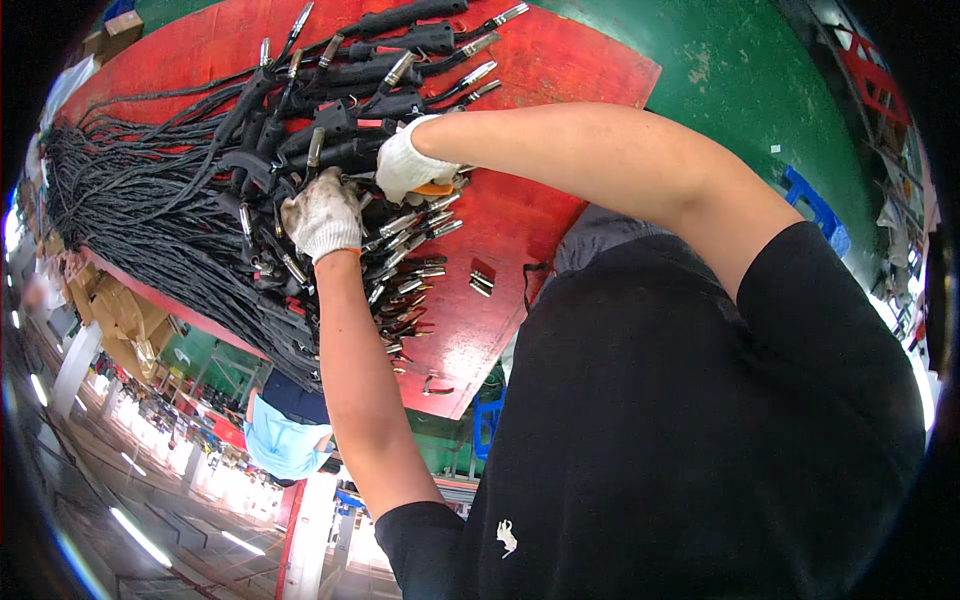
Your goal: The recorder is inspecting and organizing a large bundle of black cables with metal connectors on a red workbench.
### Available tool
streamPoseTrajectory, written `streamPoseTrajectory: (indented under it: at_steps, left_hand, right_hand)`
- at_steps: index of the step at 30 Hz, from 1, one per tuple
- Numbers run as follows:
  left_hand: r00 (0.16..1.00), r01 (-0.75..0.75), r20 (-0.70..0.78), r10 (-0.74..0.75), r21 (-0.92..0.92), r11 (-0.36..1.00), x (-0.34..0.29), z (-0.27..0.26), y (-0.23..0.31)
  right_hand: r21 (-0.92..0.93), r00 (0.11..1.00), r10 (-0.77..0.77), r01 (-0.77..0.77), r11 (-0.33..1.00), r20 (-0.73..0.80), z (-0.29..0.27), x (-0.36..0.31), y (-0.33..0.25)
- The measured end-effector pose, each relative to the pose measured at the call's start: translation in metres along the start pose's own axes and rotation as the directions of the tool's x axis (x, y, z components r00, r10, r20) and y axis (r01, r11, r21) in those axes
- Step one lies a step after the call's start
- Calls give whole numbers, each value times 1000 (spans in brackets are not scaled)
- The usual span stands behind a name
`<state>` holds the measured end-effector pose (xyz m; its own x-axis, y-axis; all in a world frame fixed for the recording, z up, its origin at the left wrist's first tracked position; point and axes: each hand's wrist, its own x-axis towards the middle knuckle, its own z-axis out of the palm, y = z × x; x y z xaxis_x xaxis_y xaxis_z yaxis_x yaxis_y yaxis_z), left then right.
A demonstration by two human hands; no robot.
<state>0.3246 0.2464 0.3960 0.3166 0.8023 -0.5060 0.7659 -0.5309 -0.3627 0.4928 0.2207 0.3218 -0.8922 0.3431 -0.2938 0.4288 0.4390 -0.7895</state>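
Observation:
Many black welding torches (385, 72) with silver nozzles lie heaped on a red table (560, 65), their black cables (150, 190) running off to the left. My left hand (325, 213), in a soiled white knit glove, is closed around part of a black torch in the heap; its fingertips are partly hidden among the handles. Just to the right, my right hand (405, 165), in a cleaner white glove, is closed on an orange-handled tool (435, 188). The working end of this tool is hidden by the hand and torches.
Several small silver metal tubes (482, 282) lie on the table to my right of the heap. Near the corner is a small dark bent part (437, 386). Cardboard boxes (130, 320) stand beyond the left edge. A person in light blue (285, 440) is nearby. Blue plastic stools (815, 205) stand on the green floor.

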Motion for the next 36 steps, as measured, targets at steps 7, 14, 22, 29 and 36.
streamPoseTrajectory:
  at_steps: [7, 14, 22, 29, 36]
  left_hand:
    - [1000, 10, -13, -10, -8, 1000, -3, 2, 0]
    - [1000, 10, 1, -10, 16, 1000, -1, 5, 1]
    - [996, 42, 77, -42, 1, 999, 0, -5, 5]
    - [999, 34, -27, -35, -15, 999, -3, 3, 5]
    - [998, 9, -65, -10, -17, 1000, -2, 14, -5]
  right_hand:
    - [-84, 999, -50, 52, 995, 22, -4, 6, 0]
    - [668, 905, 400, -388, 635, 145, -9, -6, -13]
    - [805, 922, 375, -297, 513, 101, 14, -51, -23]
    - [862, 898, 430, -286, 419, 89, 30, -150, -61]
    - [539, 788, 616, -516, 666, -6, 41, -276, -97]
